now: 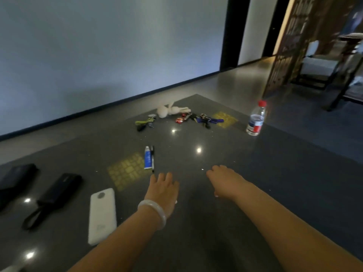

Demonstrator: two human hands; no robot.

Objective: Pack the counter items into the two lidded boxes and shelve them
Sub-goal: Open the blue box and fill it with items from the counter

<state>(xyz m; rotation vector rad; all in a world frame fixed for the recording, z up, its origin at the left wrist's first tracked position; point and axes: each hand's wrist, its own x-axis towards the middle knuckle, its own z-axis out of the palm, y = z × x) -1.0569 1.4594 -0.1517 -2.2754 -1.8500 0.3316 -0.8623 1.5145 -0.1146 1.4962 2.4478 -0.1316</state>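
Lying dark and glossy under ceiling lights, the counter [225,222], with a pale wall beyond its far edge and a wooden screen [284,46] off its right corner.

Reaching out low over the near middle of the counter, both hands, holding nothing: left hand [163,190] with fingers spread and straight, wearing a pale bangle [153,213]; right hand [225,178] relaxed, palm down, fingertips hidden. Probably heading for the nearest small things.

Lying flat toward the near left edge, apart and easy to pick up singly: white power bank [102,214], black strapped case [57,193], another black case [15,177].

Resting side by side just past the left fingertips, blue tube [147,158] and black pen [152,159].

Clustering near the far corner: green key strap [144,122], white plush toy [170,110], red charm [180,118], blue keyring [208,120].

Standing upright at the right edge, water bottle [255,119].

Not showing anywhere, the two lidded boxes; packing seemingly not yet begun.
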